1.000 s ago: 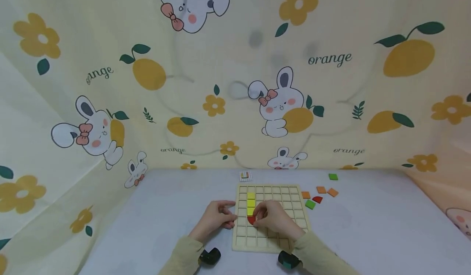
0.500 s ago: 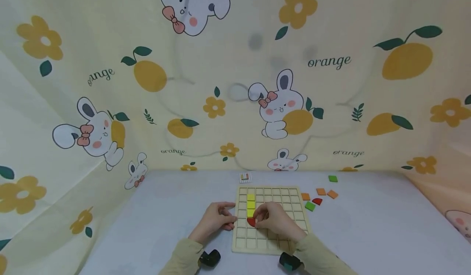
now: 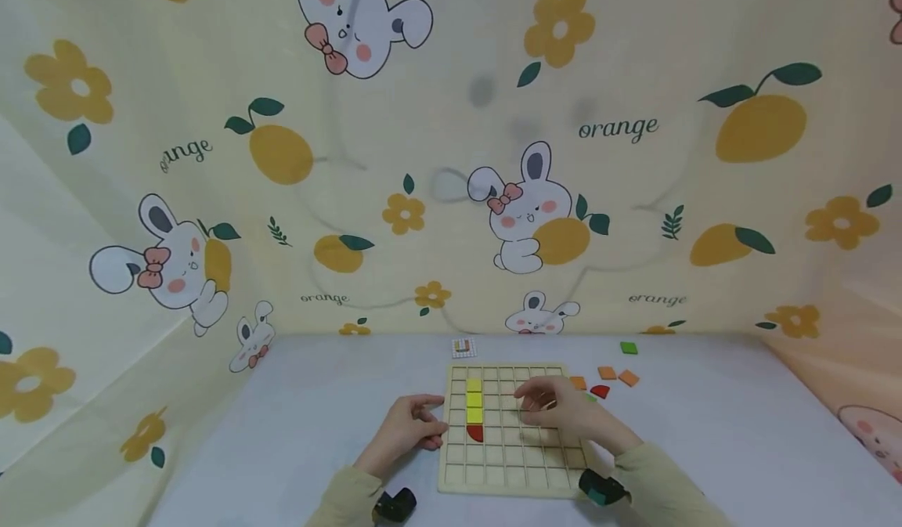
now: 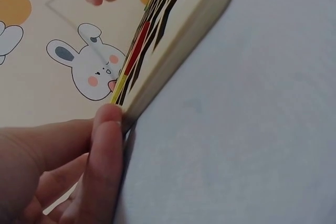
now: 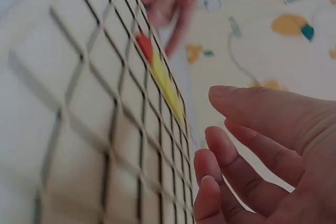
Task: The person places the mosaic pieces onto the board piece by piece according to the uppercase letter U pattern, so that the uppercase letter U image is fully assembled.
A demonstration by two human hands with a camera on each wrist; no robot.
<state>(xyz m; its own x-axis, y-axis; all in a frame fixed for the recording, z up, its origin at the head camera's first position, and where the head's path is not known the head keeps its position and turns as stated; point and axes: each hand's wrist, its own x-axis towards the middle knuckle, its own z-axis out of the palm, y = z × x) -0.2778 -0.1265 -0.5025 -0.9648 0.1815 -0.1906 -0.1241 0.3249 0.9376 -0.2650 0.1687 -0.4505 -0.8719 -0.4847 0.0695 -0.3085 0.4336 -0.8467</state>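
Note:
A pale wooden grid board (image 3: 503, 456) lies on the table. Yellow square tiles (image 3: 474, 400) form a column in its left part, with a red quarter-circle tile (image 3: 475, 433) set directly below them. My left hand (image 3: 405, 427) rests at the board's left edge; the left wrist view has its fingertips (image 4: 109, 114) against the rim. Over the right half of the board hovers my right hand (image 3: 564, 409), holding nothing. In the right wrist view its thumb and fingers are loosely bent and apart, while the red tile (image 5: 144, 45) sits in its cell beyond them.
Right of the board lie loose orange tiles (image 3: 607, 373), another red quarter-circle tile (image 3: 600, 391) and a green tile (image 3: 629, 348); a second green one is mostly behind my right hand. A small pattern card (image 3: 463, 348) sits behind the board. A printed curtain (image 3: 409, 261) hangs at the back.
My right hand has let go of the red quarter-circle tile and moved right and up across the board. The tile stays in its cell. My left hand keeps its place at the edge.

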